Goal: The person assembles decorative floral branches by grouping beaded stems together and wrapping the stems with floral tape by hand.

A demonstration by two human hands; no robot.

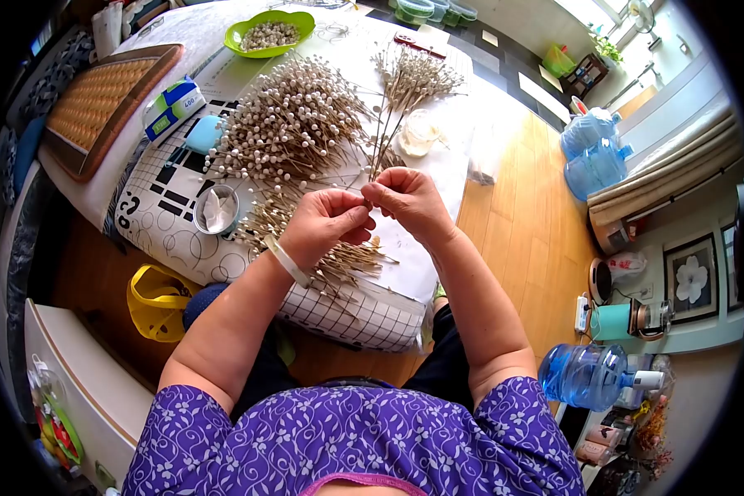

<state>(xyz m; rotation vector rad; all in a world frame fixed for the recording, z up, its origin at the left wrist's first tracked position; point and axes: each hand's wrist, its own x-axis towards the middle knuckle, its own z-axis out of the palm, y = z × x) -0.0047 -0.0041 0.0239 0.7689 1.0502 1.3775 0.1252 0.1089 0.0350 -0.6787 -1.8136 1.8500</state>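
My right hand (412, 201) is closed in a pinch on the lower stems of a dried flower spray (415, 81), which fans out upward with small pale heads. Close against it, my left hand (326, 221) has its thumb and fingers pressed together near the stem ends. Whatever lies between the left fingertips is too small to make out. Left of the spray rests a big heap of dried stems with round white heads (293, 120). More loose stems (347, 263) lie beneath my left hand. A cream-coloured roll (419, 134) sits to the right of the spray.
On the patterned tablecloth (215, 258) stand a green bowl (238, 37) of loose heads, a tissue pack (174, 107), a light-blue box (204, 134) and a small cup (217, 209). A yellow bag (159, 312) is at lower left. Blue water bottles (595, 168) stand on the wooden floor.
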